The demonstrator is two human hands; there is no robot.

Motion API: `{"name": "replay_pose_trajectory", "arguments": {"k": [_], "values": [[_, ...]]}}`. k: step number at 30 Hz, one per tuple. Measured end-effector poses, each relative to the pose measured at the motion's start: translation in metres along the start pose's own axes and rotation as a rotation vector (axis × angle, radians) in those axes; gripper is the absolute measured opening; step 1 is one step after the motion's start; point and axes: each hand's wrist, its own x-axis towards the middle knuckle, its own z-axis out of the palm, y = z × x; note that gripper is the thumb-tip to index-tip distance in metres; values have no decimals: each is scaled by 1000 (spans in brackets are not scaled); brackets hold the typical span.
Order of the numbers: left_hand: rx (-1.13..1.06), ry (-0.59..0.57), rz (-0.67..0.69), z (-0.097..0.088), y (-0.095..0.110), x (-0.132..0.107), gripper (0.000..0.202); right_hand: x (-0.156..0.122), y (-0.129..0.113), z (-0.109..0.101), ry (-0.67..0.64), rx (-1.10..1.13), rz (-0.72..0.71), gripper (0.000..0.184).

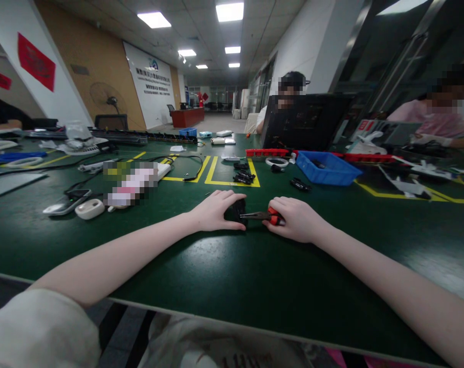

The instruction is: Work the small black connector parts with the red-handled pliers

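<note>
My left hand (215, 210) lies on the green table (232, 276), its fingers curled over a small black part (237, 208) that it holds down. My right hand (296, 219) is closed round the red handles of a pair of pliers (263, 216). The dark jaws of the pliers point left and touch the black part. Both forearms reach out from the near edge of the table.
Several small black parts (243, 176) lie inside a yellow-taped square. A blue bin (327, 167) and red strips (267, 152) stand behind to the right. White devices (89, 208) and cables sit at the left. Other people sit at the far side and far left.
</note>
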Motion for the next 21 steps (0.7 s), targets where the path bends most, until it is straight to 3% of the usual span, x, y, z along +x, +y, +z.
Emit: {"name": "replay_pose_trajectory", "arguments": {"k": [13,21], "values": [[-35,11,18,2,-1,0,83,0,-1,-1,-9,4,14,22],[7,-92,-9,-3,1,1,70,1,0,-1,-17,11,12,23]]}}
